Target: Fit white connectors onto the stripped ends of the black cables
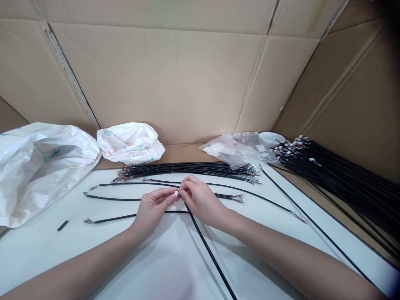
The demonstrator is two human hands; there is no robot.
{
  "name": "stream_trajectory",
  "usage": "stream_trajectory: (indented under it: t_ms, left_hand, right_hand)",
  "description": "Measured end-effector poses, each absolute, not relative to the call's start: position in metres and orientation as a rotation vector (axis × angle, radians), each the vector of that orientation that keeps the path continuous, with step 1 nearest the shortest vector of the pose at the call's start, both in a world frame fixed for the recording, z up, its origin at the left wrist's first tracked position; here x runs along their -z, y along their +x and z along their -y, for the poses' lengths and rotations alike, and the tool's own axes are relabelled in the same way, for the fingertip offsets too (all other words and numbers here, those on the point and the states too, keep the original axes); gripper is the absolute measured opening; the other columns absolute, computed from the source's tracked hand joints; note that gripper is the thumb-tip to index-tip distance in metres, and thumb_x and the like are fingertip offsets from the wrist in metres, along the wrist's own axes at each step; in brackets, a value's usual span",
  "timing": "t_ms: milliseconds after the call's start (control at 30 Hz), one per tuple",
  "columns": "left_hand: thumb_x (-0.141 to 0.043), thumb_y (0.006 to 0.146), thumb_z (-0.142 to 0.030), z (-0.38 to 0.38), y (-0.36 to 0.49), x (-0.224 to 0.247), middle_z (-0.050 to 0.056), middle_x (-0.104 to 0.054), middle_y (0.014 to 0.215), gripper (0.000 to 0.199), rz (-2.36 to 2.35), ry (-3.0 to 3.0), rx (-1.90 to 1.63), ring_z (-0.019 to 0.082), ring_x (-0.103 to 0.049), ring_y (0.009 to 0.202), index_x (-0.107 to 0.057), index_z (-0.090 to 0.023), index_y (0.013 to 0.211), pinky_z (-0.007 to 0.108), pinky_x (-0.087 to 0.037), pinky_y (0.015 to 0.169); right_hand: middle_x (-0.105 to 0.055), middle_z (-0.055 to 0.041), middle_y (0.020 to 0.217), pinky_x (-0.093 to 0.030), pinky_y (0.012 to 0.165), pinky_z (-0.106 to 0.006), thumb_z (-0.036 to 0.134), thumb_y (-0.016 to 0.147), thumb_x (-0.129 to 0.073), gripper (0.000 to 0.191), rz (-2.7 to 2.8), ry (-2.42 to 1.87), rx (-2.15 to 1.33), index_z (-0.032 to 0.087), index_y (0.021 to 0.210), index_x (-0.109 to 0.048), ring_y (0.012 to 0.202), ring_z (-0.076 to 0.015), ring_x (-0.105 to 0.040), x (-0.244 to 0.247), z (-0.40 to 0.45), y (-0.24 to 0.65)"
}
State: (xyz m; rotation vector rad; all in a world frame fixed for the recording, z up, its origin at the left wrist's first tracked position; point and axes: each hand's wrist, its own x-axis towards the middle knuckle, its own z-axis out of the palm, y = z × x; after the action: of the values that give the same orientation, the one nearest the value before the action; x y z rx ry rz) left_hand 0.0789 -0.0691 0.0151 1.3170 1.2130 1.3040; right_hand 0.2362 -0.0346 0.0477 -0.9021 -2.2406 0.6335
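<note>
Pinching white connector [176,193] with left hand [152,209], end of black cable [203,241] with right hand [201,201]. Keep both aligned, untwisted.

A small white connector [176,193] is pinched by the thumb and fingers of the left hand [153,209], and just beside it a black cable [206,245] is gripped near its end by the right hand [201,201]. On the white table [40,258], loose black cables [114,198] are spread around the hands, backed by a tied bundle [196,168]. Near the cardboard wall [156,83], crumpled white bags [129,143], a clear bag [231,146] and a white dish [271,137] are placed.
</note>
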Motion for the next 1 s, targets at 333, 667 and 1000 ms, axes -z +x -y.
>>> stream_trajectory:
  t_ms: [333, 667, 1000]
  left_hand:
    - [-0.066, 0.070, -0.034, 0.065, 0.077, -0.010, 0.007, -0.069, 0.086, 0.027, -1.214, 1.267, -1.339, 0.015, -0.062, 0.074, -0.066, -0.014, 0.088, 0.023, -0.050, 0.067]
    - [-0.064, 0.073, -0.034, 0.067, 0.079, -0.014, 0.006, -0.068, 0.080, 0.024, -1.190, 1.336, -1.344, 0.015, -0.062, 0.070, -0.064, -0.014, 0.087, 0.024, -0.050, 0.066]
    - [-0.060, 0.077, -0.032, 0.071, 0.079, -0.019, 0.006, -0.067, 0.081, 0.021, -1.145, 1.432, -1.297, 0.015, -0.062, 0.074, -0.064, -0.014, 0.087, 0.024, -0.050, 0.070]
  right_hand:
    - [-0.051, -0.0038, 0.085, -0.038, 0.068, -0.025, 0.013, 0.082, -0.045, 0.014, 2.236, -0.954, -0.809, 0.014, 0.069, -0.052, 0.077, -0.0117, -0.048, -0.056, 0.033, 0.239]
    - [-0.055, -0.0052, 0.086, -0.043, 0.060, -0.023, 0.025, 0.082, -0.047, 0.016, 1.979, -1.037, -1.327, 0.013, 0.074, -0.054, 0.071, -0.0107, -0.053, -0.049, 0.031, 0.235]
    - [-0.046, 0.0035, 0.051, -0.033, 0.051, -0.020, 0.020, 0.089, -0.035, 0.020, 1.593, -1.041, -2.050, 0.015, 0.072, -0.042, 0.045, -0.0068, -0.045, -0.065, 0.036, 0.237]
